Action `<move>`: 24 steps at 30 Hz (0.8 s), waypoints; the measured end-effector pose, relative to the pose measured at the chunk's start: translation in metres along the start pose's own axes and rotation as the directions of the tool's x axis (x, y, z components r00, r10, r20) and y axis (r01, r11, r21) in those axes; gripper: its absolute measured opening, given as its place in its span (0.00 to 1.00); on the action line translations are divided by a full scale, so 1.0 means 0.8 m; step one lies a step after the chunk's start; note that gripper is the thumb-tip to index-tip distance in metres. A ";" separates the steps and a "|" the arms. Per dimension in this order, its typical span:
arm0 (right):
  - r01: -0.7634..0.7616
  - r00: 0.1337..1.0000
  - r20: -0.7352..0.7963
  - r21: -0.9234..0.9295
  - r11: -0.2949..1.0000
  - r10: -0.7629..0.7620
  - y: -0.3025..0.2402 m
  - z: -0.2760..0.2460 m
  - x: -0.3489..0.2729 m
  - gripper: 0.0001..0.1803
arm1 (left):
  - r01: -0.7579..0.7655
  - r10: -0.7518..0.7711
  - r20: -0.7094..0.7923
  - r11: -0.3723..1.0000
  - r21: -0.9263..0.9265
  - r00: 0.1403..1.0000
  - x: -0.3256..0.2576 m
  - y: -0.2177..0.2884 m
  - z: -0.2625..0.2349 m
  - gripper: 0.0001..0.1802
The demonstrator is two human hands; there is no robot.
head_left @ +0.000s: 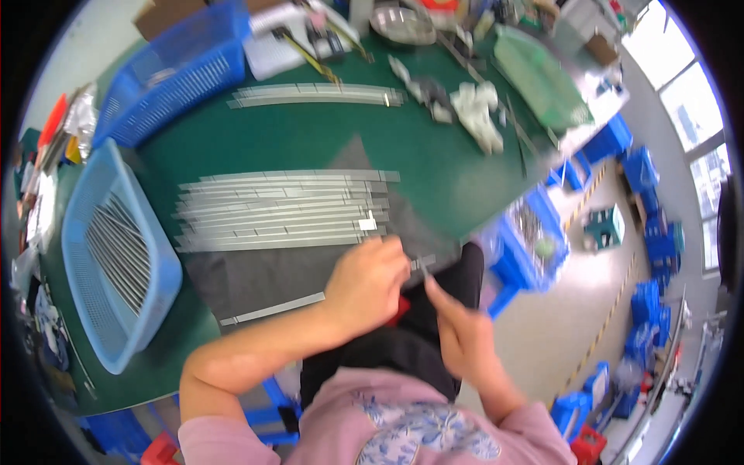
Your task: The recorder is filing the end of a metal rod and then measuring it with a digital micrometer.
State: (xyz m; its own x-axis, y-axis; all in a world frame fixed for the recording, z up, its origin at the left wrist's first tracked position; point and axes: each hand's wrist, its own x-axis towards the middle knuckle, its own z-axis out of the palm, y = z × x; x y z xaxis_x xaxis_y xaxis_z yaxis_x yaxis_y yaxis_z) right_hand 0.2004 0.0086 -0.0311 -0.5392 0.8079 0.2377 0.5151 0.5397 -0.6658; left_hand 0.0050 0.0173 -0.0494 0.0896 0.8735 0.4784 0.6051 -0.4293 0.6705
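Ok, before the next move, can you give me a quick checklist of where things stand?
1. Left hand gripping the front strip: ok.
2. Right hand holding the thin tool: ok.
3. Tool tip touching the strip: cannot tell, blurred.
4. Other strips laid on the dark cloth: ok.
5. Their ends lined up: not ok, staggered.
6. Rods inside the light blue basket: ok.

Left forearm: bare, bent at the elbow, directed toward two o'clock. Left hand: fingers curled in, knuckles uppermost. Right forearm: bare, directed toward eleven o'clock. Right hand: at the left's four o'clock, apart, slightly blurred, one digit outstretched.
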 end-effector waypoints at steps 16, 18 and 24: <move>-0.036 0.999 0.022 -0.008 0.999 0.036 -0.008 0.005 0.003 0.30 | 0.048 -0.048 0.038 0.999 0.009 0.998 0.008 0.008 -0.019 0.05; -0.086 0.994 0.064 0.017 0.996 0.085 -0.016 0.005 0.028 0.31 | 0.038 -0.040 0.060 0.999 0.030 0.997 0.007 0.011 -0.021 0.05; -0.096 0.987 0.130 0.008 0.995 0.094 -0.020 -0.015 0.004 0.30 | 0.070 -0.072 0.072 0.997 0.026 0.995 0.003 0.013 -0.023 0.05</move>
State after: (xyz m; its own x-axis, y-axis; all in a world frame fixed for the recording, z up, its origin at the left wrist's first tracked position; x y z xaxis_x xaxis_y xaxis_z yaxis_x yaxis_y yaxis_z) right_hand 0.1983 0.0051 -0.0115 -0.5701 0.8176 0.0803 0.5590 0.4577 -0.6914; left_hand -0.0031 0.0109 -0.0312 0.1025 0.9164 0.3869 0.6301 -0.3607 0.6877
